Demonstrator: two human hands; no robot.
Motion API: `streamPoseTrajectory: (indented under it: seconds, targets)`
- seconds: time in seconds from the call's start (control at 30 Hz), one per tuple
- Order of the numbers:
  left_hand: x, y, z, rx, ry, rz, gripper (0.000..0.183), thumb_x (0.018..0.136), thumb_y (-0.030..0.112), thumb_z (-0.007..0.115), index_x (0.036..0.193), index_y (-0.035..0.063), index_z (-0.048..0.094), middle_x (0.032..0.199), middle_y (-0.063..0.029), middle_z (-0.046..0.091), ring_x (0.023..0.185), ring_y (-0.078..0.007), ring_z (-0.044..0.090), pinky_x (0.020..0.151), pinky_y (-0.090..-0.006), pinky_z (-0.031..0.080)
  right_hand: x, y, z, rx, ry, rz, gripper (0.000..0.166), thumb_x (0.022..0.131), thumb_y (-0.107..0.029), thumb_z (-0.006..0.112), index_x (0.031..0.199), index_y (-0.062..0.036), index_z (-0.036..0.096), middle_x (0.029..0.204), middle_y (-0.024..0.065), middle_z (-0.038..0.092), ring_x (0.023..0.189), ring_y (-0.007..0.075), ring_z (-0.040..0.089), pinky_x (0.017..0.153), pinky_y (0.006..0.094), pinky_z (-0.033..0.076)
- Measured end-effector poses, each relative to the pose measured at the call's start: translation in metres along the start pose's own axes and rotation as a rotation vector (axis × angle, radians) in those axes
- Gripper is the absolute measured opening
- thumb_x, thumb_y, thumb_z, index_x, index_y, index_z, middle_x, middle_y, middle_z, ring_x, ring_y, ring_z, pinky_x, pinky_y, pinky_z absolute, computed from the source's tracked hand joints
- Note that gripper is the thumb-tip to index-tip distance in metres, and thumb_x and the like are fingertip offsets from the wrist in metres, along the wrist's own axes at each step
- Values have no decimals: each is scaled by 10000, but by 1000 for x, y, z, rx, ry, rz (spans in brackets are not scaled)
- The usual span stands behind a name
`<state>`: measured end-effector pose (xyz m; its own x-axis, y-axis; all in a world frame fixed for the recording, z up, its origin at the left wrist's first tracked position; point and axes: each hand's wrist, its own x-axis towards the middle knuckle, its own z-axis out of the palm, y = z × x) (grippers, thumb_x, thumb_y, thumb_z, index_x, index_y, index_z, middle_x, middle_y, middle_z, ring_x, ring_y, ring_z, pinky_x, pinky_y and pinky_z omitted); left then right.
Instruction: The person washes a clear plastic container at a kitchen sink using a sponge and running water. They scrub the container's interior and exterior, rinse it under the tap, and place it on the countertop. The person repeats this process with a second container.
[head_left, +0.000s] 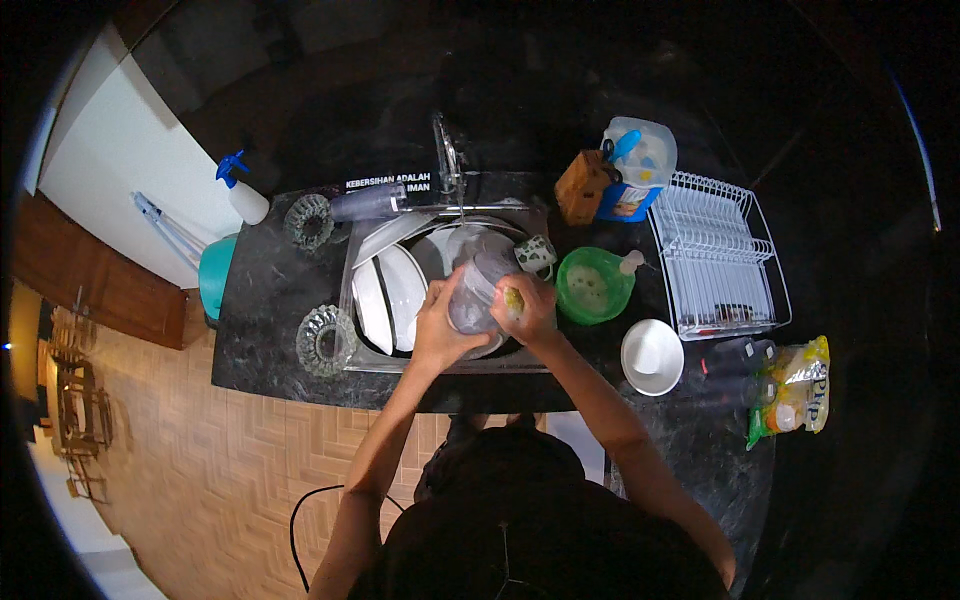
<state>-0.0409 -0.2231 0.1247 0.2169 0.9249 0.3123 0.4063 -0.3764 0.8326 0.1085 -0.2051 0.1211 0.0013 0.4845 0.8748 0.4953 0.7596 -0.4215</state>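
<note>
My left hand (435, 330) grips a translucent container (474, 289), tilted over the sink, with what looks like suds on its surface. In my right hand (531, 309) is a yellowish sponge (514, 300), pressed against the container's right side. Below them the metal sink (349, 300) holds white plates and dishes (403, 277), leaning at its left side. A white mug with a green pattern (533, 253) lies just beyond my right hand. The faucet (448, 157) rises behind the sink. Right of the sink sits a green bowl (592, 289) with foamy liquid inside.
Ribbed glass dishes (326, 341) and a clear tumbler (367, 202) stand left of the sink. To the right are a white bowl (652, 358), a wooden block (581, 187), a white wire dish rack (720, 262) and a plastic pouch (796, 390). A spray bottle (247, 201) stands at the counter's left end.
</note>
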Motion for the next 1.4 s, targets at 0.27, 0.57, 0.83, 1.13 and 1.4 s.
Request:
streamPoseTrajectory:
  seconds: [0.27,0.57,0.83,1.13,1.4]
  targets:
    - [-6,9,37,515,255,108,708,442,111,733,1101,43,483,968,-125,455,853,-312,440,737,-393,380,44,-24,27,-693,-368,603,199,730,-225,560,819,-53,513,554,115,567,527,315,581,471,395,455]
    - [5,-18,16,-228,38,-57,816,531,139,763,1228,11,359,1048,-106,492,995,-220,482,894,-315,354,41,42,14,419,-235,550,139,797,-156,522,835,-23,505,678,70,546,592,132,537,567,268,445]
    - [2,-24,8,-490,-158,-61,872,549,114,765,1269,-15,290,1195,-100,430,1096,-185,406,949,-296,287,58,52,7,613,-753,404,121,799,-133,550,842,-42,483,863,17,499,822,99,455,757,237,365]
    - [-7,-42,6,-803,-174,-302,809,662,226,679,1305,23,234,1228,-96,399,1135,-200,372,959,-311,276,38,50,30,1108,-45,976,138,842,-183,472,819,-49,495,759,33,519,709,104,515,659,238,421]
    - [-1,-48,21,-1276,87,-605,597,787,496,478,1250,142,346,1159,-83,457,1029,-215,469,854,-373,390,7,-28,29,383,-2,548,285,685,-28,490,966,-38,537,1048,141,536,1044,268,488,910,347,362]
